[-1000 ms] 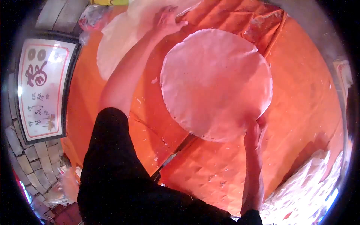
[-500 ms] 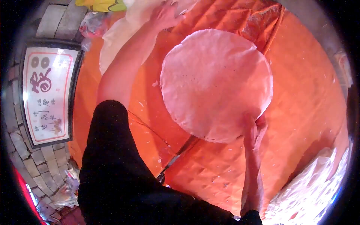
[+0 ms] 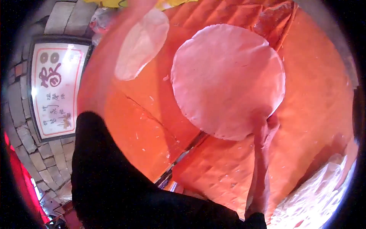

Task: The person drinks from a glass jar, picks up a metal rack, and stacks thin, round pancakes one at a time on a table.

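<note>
A large round pinkish sheet [image 3: 225, 76] with thin uneven edges spreads over the orange cloth [image 3: 316, 87]. At its lower right edge my right hand [image 3: 265, 126] pinches the rim; some of the fingers blend into the sheet's colour. My left forearm is smeared by motion and stretches up to the top edge, where the hand lies out of view. Beside that forearm, a second pale thin sheet [image 3: 143, 45] is partly covered by the arm.
On the left, a framed sign [image 3: 57, 87] with written characters stands against grey brick paving [image 3: 45, 164]. White crumpled plastic [image 3: 312, 198] lies at lower right, and yellow material [image 3: 175, 4] at the top. A dark gap [image 3: 183, 156] splits the orange cloth below the round sheet.
My left arm has swung left and up, and its hand has left the view. More of the second sheet shows. My right hand keeps its hold at the round sheet's edge.
</note>
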Demonstrator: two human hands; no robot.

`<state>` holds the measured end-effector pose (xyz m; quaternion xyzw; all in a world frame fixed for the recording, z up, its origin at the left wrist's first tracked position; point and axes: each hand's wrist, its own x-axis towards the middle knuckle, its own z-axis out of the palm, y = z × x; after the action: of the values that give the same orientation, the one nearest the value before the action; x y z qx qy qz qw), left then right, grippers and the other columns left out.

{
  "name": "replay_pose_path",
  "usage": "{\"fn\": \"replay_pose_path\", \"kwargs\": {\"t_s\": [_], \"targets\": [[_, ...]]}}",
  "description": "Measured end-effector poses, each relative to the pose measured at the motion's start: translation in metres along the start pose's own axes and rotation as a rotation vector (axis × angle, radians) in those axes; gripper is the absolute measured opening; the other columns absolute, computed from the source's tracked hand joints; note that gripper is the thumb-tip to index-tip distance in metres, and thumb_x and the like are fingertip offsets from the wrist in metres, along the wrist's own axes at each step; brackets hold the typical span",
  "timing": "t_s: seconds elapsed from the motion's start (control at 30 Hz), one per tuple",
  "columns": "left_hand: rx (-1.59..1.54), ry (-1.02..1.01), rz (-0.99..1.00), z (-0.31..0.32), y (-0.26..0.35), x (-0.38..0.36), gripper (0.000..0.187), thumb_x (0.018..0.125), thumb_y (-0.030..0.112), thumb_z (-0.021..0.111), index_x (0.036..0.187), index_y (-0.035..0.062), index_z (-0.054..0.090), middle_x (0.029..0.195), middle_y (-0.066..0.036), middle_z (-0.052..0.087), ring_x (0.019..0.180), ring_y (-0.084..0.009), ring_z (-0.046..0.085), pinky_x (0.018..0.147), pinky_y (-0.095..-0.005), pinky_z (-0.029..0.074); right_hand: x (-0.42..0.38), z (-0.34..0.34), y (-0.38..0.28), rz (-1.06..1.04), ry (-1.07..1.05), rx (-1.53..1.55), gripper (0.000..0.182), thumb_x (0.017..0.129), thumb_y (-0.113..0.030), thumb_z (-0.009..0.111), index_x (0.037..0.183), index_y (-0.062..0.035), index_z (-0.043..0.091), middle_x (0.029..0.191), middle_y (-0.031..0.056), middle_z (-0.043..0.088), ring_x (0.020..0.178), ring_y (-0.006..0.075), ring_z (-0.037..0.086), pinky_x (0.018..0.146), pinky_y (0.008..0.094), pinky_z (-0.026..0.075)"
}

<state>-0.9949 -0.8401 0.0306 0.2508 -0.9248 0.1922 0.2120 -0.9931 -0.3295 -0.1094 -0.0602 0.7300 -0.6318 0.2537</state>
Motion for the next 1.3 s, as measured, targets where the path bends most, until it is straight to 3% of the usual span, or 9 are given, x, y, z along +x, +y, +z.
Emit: {"fn": "replay_pose_path", "kwargs": {"t_s": [0.23,0.4,0.53,0.67,0.8,0.9,1.0,1.13,1.3], "targets": [[-0.071,-0.631,0.095,-0.011,-0.067,-0.216,0.041,0.089,0.022,0.065,0.123,0.0021,0.056,0.115,-0.023,0.062,0.105,-0.0398,0.06,0.09,-0.0485,0.049,-0.001,0.0,0.008,-0.011,0.05,0.076,0.026,0.088,-0.014,0.062,0.105,0.006,0.064,0.093,0.0075,0.069,0.085,0.0193,0.061,0.075,0.0356,0.05],[-0.227,-0.237,0.174,-0.002,-0.037,-0.272,0.045,0.09,0.021,0.064,0.13,0.0039,0.052,0.116,-0.024,0.061,0.103,-0.0396,0.061,0.089,-0.0483,0.05,-0.002,0.0,-0.024,0.277,-0.014,-0.005,0.021,0.085,-0.011,0.061,0.098,0.0033,0.068,0.084,0.0087,0.069,0.077,0.0183,0.064,0.066,0.0343,0.052],[-0.259,-0.345,0.144,0.04,-0.054,-0.257,0.055,0.087,0.029,0.067,0.135,0.0083,0.049,0.121,-0.026,0.058,0.105,-0.0383,0.061,0.091,-0.0475,0.05,-0.036,-0.034,-0.05,-0.016,0.023,-0.065,0.019,0.083,-0.01,0.064,0.098,0.0009,0.071,0.075,0.0056,0.067,0.071,0.0145,0.061,0.064,0.0344,0.052],[-0.065,-0.373,0.185,0.055,-0.084,-0.237,0.066,0.084,0.038,0.07,0.14,0.0128,0.046,0.126,-0.028,0.055,0.108,-0.0371,0.06,0.092,-0.0468,0.049,-0.087,-0.16,-0.108,-0.082,0.257,-0.054,0.013,0.087,-0.013,0.067,0.088,-0.0009,0.07,0.069,-0.0047,0.06,0.069,0.0094,0.056,0.06,0.0317,0.049],[0.174,-0.264,0.24,0.027,-0.136,-0.211,0.076,0.081,0.046,0.073,0.145,0.0173,0.043,0.131,-0.03,0.052,0.111,-0.0358,0.06,0.093,-0.046,0.049,-0.162,-0.33,-0.173,-0.471,0.325,-0.104,0.016,0.089,-0.009,0.06,0.102,-0.0024,0.066,0.078,0.003,0.066,0.063,0.0158,0.061,0.055,0.0344,0.049],[0.118,-0.212,0.266,-0.005,-0.135,-0.179,0.084,0.079,0.052,0.075,0.149,0.0206,0.041,0.134,-0.031,0.05,0.113,-0.0349,0.06,0.094,-0.0455,0.048,-0.239,-0.389,-0.252,-0.465,0.773,-0.822,0.017,0.09,0.0,0.058,0.105,-0.001,0.067,0.073,0.0059,0.065,0.06,0.0103,0.058,0.052,0.0272,0.048],[-0.443,-0.481,0.12,-0.12,-0.006,-0.15,0.052,0.093,0.012,0.061,0.141,-0.0006,0.046,0.133,-0.014,0.059,0.119,-0.0245,0.057,0.1,-0.0358,0.044,-0.278,-0.414,-0.265,-0.768,0.921,-1.442,0.019,0.089,0.002,0.057,0.099,-0.0064,0.071,0.08,0.0071,0.071,0.067,0.0205,0.069,0.059,0.0294,0.052],[-1.04,-0.483,0.111,-0.227,0.137,-0.149,0.047,0.094,0.009,0.058,0.136,-0.0078,0.047,0.127,-0.013,0.06,0.112,-0.0243,0.059,0.099,-0.0333,0.044,-0.309,-0.448,-0.184,-0.222,0.67,-1.832,0.024,0.083,-0.01,0.057,0.105,-0.0043,0.064,0.081,0.0124,0.068,0.071,0.028,0.067,0.058,0.0415,0.052],[-1.203,-0.398,0.192,-0.395,0.311,-0.163,0.047,0.09,0.01,0.062,0.133,-0.0041,0.051,0.125,-0.014,0.06,0.109,-0.0215,0.058,0.097,-0.0309,0.043,-0.339,-0.455,0.049,-0.102,0.342,-1.455,0.051,0.081,-0.018,0.065,0.129,-0.0056,0.053,0.115,0.0167,0.06,0.108,0.0376,0.058,0.086,0.047,0.049]]}}
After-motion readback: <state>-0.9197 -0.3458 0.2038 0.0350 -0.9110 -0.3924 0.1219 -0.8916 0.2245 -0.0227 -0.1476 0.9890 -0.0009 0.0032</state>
